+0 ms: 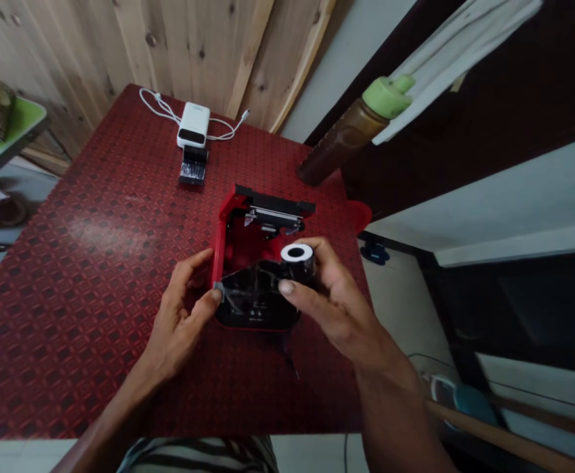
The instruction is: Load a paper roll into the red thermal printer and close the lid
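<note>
A red and black device with its lid raised stands on the patterned red table. My right hand grips a small black roll with a white ring-shaped end, just above the device's right side. From the roll a shiny dark strip stretches left across the device's front. At the left side of the device is my left hand, its thumb on the strip's grey end at the front left corner and its fingers around the red side wall.
A white power bank with a white cable lies at the back of the red table, a small black item before it. A brown bottle with a green cap stands back right. A red round object shows beyond the right edge.
</note>
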`<state>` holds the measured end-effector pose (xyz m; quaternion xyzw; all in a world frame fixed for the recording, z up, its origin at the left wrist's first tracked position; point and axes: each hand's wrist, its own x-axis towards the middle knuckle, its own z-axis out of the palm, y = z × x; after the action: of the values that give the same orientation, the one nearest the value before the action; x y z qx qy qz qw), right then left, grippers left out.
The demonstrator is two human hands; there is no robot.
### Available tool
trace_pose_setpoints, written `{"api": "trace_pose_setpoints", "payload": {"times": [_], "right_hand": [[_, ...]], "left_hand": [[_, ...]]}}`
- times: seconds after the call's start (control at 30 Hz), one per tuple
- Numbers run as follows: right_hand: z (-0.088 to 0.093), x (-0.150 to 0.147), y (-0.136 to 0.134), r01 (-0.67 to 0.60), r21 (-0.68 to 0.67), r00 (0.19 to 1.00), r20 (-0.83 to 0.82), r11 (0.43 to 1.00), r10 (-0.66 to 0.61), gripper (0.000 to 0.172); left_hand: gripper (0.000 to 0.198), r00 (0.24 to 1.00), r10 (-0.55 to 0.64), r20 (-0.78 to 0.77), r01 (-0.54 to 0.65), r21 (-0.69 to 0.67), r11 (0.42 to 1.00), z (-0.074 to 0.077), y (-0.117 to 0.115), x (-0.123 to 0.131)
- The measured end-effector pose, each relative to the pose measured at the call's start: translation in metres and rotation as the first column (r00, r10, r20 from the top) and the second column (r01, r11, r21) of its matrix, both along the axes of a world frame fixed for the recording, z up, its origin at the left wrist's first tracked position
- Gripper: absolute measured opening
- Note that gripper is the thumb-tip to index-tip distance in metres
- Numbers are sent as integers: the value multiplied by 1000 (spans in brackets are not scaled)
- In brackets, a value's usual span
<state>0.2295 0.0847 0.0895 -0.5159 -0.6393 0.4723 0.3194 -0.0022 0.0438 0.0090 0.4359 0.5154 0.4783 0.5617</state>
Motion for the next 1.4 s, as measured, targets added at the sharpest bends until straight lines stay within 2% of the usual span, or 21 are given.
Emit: {"api": "trace_pose_setpoints", "payload": {"times": [0.07,0.2,0.3,0.4,0.5,0.67,0.87,1.03,1.2,1.33,1.4], "right_hand": [[0,-2,5,-3,70,992,129,998,-6,32],[-3,-11,13,-151,232,924,380,961,54,22],[-9,-19,13,-221,346,853,522,912,9,30],[-13,-27,12,-270,388,753,655,881,-58,36],[-13,-35,16,-314,359,652,755,879,-76,37],[-3,-53,27,-356,201,492,871,913,0,23],[0,-60,31,-357,109,397,917,928,45,32],[-3,-60,41,-394,119,390,920,911,49,37],[-10,-62,53,-385,48,423,897,922,130,29],[-13,-57,54,-361,46,493,857,931,148,27],[-11,-49,49,-350,97,572,810,932,130,36]], "left_hand": [[60,1000,-3,-2,3,-18,1000,0,0,0],[62,1000,-12,3,12,-18,1000,-2,-1,-1],[62,1000,-13,0,13,-4,1000,-2,0,-2],[62,1000,-17,4,17,1,1000,-3,0,-2],[63,1000,-19,0,19,-5,1000,-3,0,-2],[64,1000,-14,-4,14,-20,1000,-2,-1,-2],[63,1000,-17,-6,17,-22,1000,0,0,-1],[63,1000,-18,-2,18,-32,999,2,1,-1],[63,1000,-17,-11,16,-38,999,2,1,-1],[64,1000,-18,-16,17,-35,999,0,-1,-1],[64,1000,-20,-20,19,-37,999,0,-1,-2]]}}
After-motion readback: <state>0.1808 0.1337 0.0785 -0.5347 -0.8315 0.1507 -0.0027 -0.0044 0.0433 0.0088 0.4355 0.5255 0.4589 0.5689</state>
